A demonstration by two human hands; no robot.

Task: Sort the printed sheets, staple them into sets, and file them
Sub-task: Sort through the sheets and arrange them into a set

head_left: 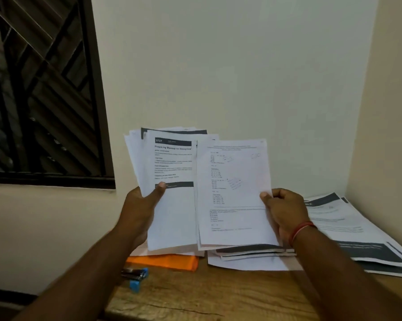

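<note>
The left hand [142, 207] grips a stack [172, 218] of printed sheets held upright. Its thumb [160, 188] presses on the front page, and the other fingers are behind the paper, out of sight. The right hand [282, 212] pinches a thinner sheaf [232, 181] by its right edge, thumb [266, 196] on the front and the fingers [282, 193] curled behind. The sheaf's left edge overlaps the stack, so the two bundles touch between the thumbs. A red thread [302, 230] circles the right wrist.

Below the left fingers an orange folder [167, 261] lies flat on the table [218, 297], its far part hidden by the stack. Pale paper shows at its far left corner, but I cannot tell whether that lies in it or on it. Just nearer than the folder, beside the left forearm, sits a blue stapler [135, 275].

Under the right fingers a few sheets with dark bands [251, 252] lie on the table. Out past the right wrist a larger pile [357, 230] fans into the wall corner, its top page printed with a dark block. Beyond the left knuckles is a dark window [40, 89] with a slanted grille.
</note>
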